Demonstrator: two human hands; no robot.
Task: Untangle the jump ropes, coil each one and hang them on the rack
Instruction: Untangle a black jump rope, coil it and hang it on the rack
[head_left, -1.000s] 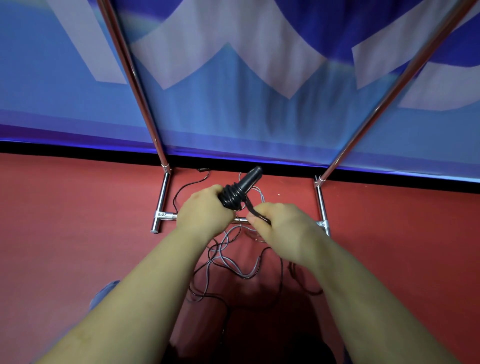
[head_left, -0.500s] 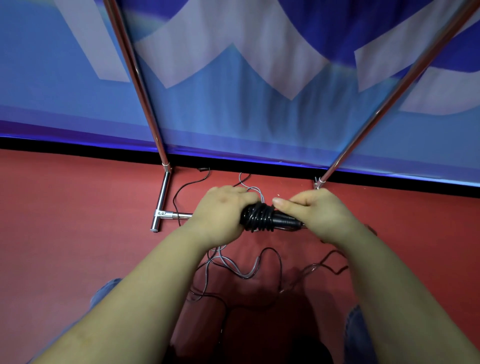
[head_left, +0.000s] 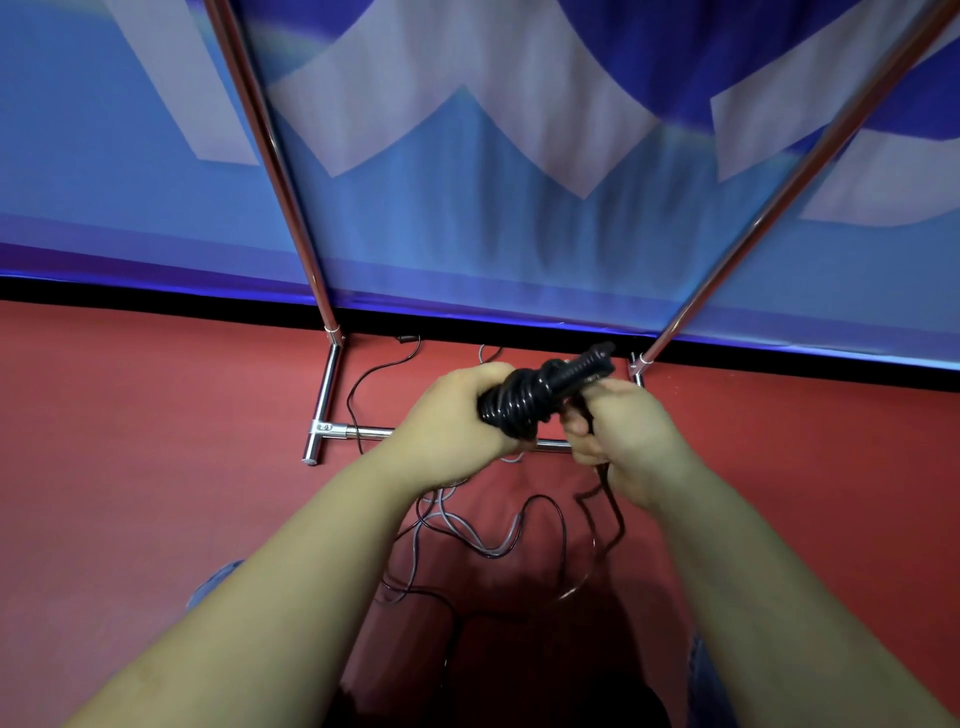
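A black jump rope handle (head_left: 576, 371) with several turns of black cord (head_left: 511, 402) wound round it is held above the floor. My left hand (head_left: 449, 413) grips the wound end of the handle. My right hand (head_left: 631, 436) is curled round the loose black cord just below the handle's tip; the cord trails down from it to the floor. More tangled rope, black and grey (head_left: 467, 540), lies on the red floor under my arms. The chrome rack (head_left: 322, 410) stands right behind, its two uprights rising to the top of the view.
The rack's low cross bar (head_left: 371, 432) runs behind my hands. A blue and white banner (head_left: 493, 234) hangs behind the rack. A thin black cable (head_left: 384, 366) lies on the red floor (head_left: 130, 441) by the left foot. My knees show at the bottom.
The handle has tilted from lying level to pointing up and right. My right hand has dropped from the handle's tip to the cord below it, and more cord sits wound on the handle.
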